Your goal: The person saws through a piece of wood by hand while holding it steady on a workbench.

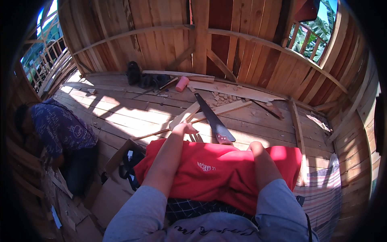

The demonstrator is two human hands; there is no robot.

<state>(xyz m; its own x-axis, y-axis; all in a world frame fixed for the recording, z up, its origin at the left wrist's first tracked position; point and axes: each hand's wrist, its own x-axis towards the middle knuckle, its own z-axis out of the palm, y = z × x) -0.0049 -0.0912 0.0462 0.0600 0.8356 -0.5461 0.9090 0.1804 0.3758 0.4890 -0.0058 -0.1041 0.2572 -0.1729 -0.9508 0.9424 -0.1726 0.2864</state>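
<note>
A red cloth (213, 165) covers the person's lap, and both forearms reach forward over it. The left hand (186, 128) is past the far edge of the cloth, close to the near end of a pale board (186, 114) on the plank floor (133, 117); its fingers look loosely spread. The right hand (255, 145) is bent down at the far edge of the cloth, and since its fingers are mostly hidden there, I cannot tell whether they are open or gripping something.

Between the two hands lies a handsaw (213, 119), its reddish handle just beyond the cloth and its dark blade pointing away toward the wall (169, 44), crossing over a second pale board (226, 108). Near the blade's far end is a scatter of small wood blocks (225, 98), with a pink cup (182, 84) to their left and dark bundled items (155, 80) beyond it.

At the left, another person (66, 129) in a patterned blue shirt bends low. An open cardboard box (111, 203) sits beside the lap, and a striped mat (322, 197) spreads at the right.
</note>
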